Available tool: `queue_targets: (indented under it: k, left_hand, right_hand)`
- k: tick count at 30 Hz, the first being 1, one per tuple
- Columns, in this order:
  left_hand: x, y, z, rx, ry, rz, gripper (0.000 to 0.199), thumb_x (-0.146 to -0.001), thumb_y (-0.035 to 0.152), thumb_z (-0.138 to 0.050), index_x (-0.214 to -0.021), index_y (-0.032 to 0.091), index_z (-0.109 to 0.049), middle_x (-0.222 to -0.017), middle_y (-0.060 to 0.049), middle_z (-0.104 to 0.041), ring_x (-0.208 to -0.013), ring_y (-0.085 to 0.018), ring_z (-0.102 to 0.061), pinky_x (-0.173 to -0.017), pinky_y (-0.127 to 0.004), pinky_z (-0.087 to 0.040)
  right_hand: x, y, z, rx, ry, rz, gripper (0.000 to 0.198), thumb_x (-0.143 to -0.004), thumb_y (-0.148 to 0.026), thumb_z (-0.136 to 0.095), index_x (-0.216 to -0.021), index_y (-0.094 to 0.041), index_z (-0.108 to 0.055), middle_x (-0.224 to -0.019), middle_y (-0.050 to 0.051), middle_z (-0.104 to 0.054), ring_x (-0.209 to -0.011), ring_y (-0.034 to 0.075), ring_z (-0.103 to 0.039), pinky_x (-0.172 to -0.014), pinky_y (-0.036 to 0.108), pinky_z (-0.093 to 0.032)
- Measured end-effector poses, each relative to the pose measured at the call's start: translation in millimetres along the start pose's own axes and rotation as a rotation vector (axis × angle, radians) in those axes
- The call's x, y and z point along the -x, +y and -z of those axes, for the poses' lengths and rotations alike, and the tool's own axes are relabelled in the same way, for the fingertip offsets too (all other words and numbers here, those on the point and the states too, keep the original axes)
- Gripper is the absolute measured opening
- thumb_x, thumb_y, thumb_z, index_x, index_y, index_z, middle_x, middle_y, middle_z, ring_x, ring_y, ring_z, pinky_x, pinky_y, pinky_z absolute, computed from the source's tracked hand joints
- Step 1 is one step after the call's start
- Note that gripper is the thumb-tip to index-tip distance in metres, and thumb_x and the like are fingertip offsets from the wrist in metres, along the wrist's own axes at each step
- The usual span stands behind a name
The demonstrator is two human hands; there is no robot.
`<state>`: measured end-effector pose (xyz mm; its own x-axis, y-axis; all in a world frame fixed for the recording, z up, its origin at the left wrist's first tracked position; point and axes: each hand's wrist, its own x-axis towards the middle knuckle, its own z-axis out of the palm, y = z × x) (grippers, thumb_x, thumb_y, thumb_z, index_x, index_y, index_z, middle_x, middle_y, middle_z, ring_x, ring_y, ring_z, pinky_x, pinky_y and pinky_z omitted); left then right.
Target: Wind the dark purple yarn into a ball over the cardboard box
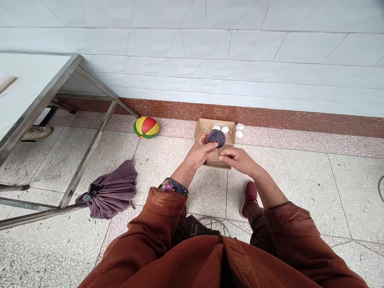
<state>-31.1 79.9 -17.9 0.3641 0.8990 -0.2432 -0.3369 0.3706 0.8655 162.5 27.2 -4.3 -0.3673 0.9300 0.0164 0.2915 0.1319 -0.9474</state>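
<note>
My left hand [200, 152] is closed around a dark grey-purple ball of yarn [216, 138], thumb across its lower side. Just right of it, my right hand [237, 159] pinches a dark strand of yarn [219, 152] that hangs from the ball. Below both hands an open cardboard box [217, 164] rests on the floor. White balls of yarn [225, 129] with loose strands lie in its far part, partly hidden by the dark ball. More white yarn balls [239, 127] sit on the floor against the box's right side.
A red, yellow and green ball [146, 127] lies near the wall. At left stands a metal-framed table [75, 64], with a folded purple umbrella [114, 192] by its lower bar. A shoe [37, 133] shows under the table. The tiled wall [207, 72] runs behind the box.
</note>
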Motion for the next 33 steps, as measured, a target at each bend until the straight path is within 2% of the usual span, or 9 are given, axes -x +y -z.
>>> queue_targets:
  k: [2,7,10,13,16,22,28,30,33]
  left_hand:
    - [0.5,0.7,-0.6,-0.107,0.002,-0.029,0.05,-0.067,0.024,-0.089,-0.113,0.021,-0.068,-0.106,-0.002,-0.07,-0.099,-0.016,-0.062,-0.088,-0.029,-0.048]
    - [4.5,-2.3,-2.4,-0.255,-0.162,0.049,0.051,-0.071,0.026,-0.087,-0.119,0.021,-0.07,-0.111,-0.004,-0.071,-0.1,-0.018,-0.063,-0.094,-0.034,-0.048]
    - [6.5,-6.7,-3.4,-0.249,-0.277,0.082,0.063,-0.072,0.025,-0.086,-0.133,0.025,-0.067,-0.111,-0.004,-0.071,-0.101,-0.019,-0.065,-0.092,-0.035,-0.049]
    - [9.4,-8.3,-5.6,-0.154,-0.402,0.101,0.086,-0.074,0.026,-0.087,-0.154,0.033,-0.055,-0.109,-0.003,-0.07,-0.097,-0.018,-0.067,-0.087,-0.033,-0.052]
    - [13.1,-5.5,-8.0,-0.065,-0.466,0.144,0.089,-0.076,0.028,-0.087,-0.158,0.036,-0.052,-0.114,-0.004,-0.07,-0.091,-0.016,-0.067,-0.08,-0.03,-0.054]
    - [10.9,-0.2,-3.8,0.082,-0.299,0.107,0.066,-0.073,0.031,-0.09,-0.135,0.026,-0.068,-0.127,-0.009,-0.072,-0.099,-0.017,-0.069,-0.081,-0.029,-0.056]
    - [0.2,-1.6,7.5,-0.159,-0.015,0.037,0.052,-0.07,0.028,-0.091,-0.118,0.022,-0.07,-0.11,-0.004,-0.071,-0.095,-0.016,-0.065,-0.082,-0.028,-0.051]
    - [0.2,-2.0,7.7,-0.237,-0.004,0.009,0.051,-0.069,0.025,-0.09,-0.116,0.021,-0.07,-0.109,-0.004,-0.072,-0.097,-0.017,-0.064,-0.087,-0.031,-0.051]
    - [2.8,-2.8,6.0,-0.321,-0.078,0.018,0.053,-0.069,0.023,-0.09,-0.118,0.02,-0.07,-0.111,-0.005,-0.072,-0.097,-0.017,-0.064,-0.093,-0.035,-0.049]
  right_hand:
    - [2.4,-7.8,3.4,-0.072,0.031,0.006,0.029,-0.097,-0.049,-0.07,-0.083,-0.024,-0.069,-0.079,0.0,-0.064,-0.07,0.016,-0.053,-0.069,0.032,-0.044]
    - [3.8,-7.4,17.5,-0.135,0.373,0.011,0.029,-0.096,-0.052,-0.072,-0.087,-0.025,-0.071,-0.082,0.001,-0.065,-0.077,0.018,-0.056,-0.075,0.034,-0.048]
    - [1.3,1.5,20.1,-0.069,0.515,-0.033,0.03,-0.095,-0.054,-0.072,-0.086,-0.025,-0.071,-0.083,0.001,-0.065,-0.078,0.019,-0.056,-0.077,0.035,-0.048]
    - [-1.9,10.4,17.4,-0.035,0.533,-0.081,0.031,-0.094,-0.053,-0.072,-0.082,-0.025,-0.069,-0.079,0.0,-0.064,-0.075,0.019,-0.054,-0.075,0.035,-0.047]
    - [-3.8,18.9,13.8,-0.035,0.514,-0.11,0.031,-0.094,-0.052,-0.069,-0.08,-0.025,-0.067,-0.076,-0.001,-0.061,-0.073,0.018,-0.053,-0.073,0.034,-0.045]
    - [-3.7,27.8,7.4,0.086,0.379,-0.199,0.027,-0.094,-0.045,-0.067,-0.078,-0.024,-0.065,-0.071,-0.001,-0.061,-0.069,0.018,-0.053,-0.067,0.032,-0.042]
    - [0.7,4.7,1.7,0.017,0.062,-0.051,0.029,-0.096,-0.049,-0.069,-0.083,-0.024,-0.072,-0.079,0.001,-0.067,-0.073,0.017,-0.056,-0.07,0.032,-0.044]
    - [2.9,-2.6,4.6,-0.069,0.061,-0.046,0.03,-0.096,-0.053,-0.071,-0.087,-0.025,-0.074,-0.08,0.001,-0.067,-0.073,0.017,-0.055,-0.07,0.032,-0.045]
    - [4.2,-5.1,11.5,-0.163,0.212,-0.063,0.034,-0.094,-0.058,-0.073,-0.087,-0.025,-0.073,-0.077,0.0,-0.064,-0.071,0.017,-0.053,-0.068,0.032,-0.045]
